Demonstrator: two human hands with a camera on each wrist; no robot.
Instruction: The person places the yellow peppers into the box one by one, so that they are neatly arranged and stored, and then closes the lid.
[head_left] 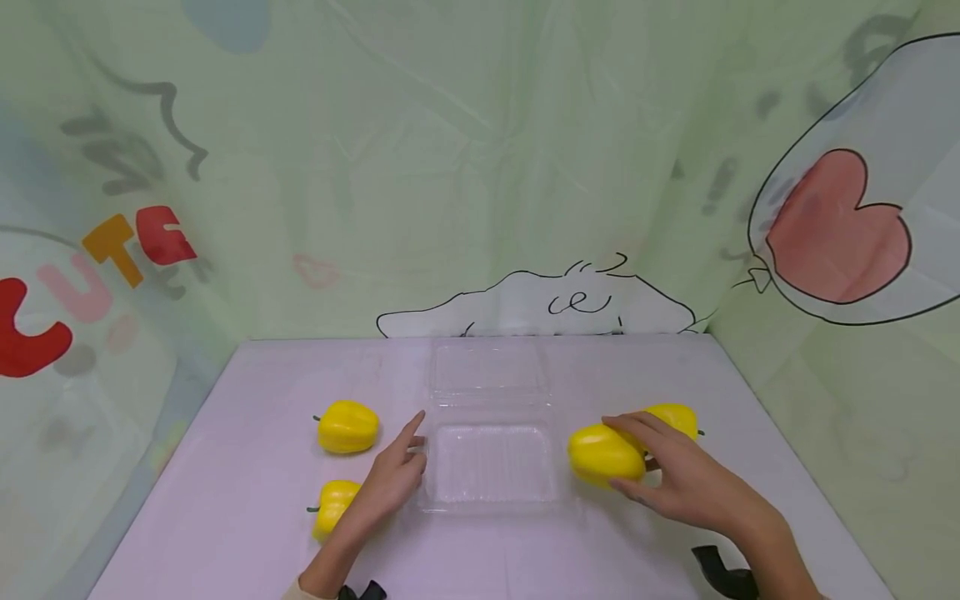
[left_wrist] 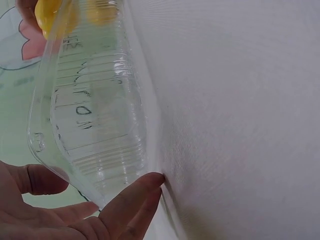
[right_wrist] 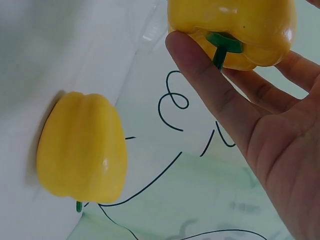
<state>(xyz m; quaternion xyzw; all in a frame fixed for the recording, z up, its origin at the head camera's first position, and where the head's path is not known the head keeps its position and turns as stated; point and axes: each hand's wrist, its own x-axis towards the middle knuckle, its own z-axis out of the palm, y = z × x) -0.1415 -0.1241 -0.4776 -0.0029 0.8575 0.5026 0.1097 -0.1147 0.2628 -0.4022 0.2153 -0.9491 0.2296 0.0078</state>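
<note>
A yellow bell pepper (head_left: pixel 604 455) with a green stem is gripped between the thumb and fingers of my right hand (head_left: pixel 693 479), just right of a clear plastic container (head_left: pixel 491 507). In the right wrist view the held bell pepper (right_wrist: pixel 232 22) shows its stem end toward the palm. My left hand (head_left: pixel 393 479) is at the container's left side, its index finger stretched forward. In the left wrist view, the fingers (left_wrist: pixel 132 197) touch or nearly touch the clear wall. The container lies open, its lid (head_left: pixel 489 367) folded back toward the wall.
A second yellow bell pepper (head_left: pixel 678 418) lies behind my right hand. Two more stand on the left, one farther back (head_left: pixel 348 427) and one nearer (head_left: pixel 332 506), partly covered by my left arm. A printed cloth (head_left: pixel 480 167) hangs behind the white table (head_left: pixel 270 400).
</note>
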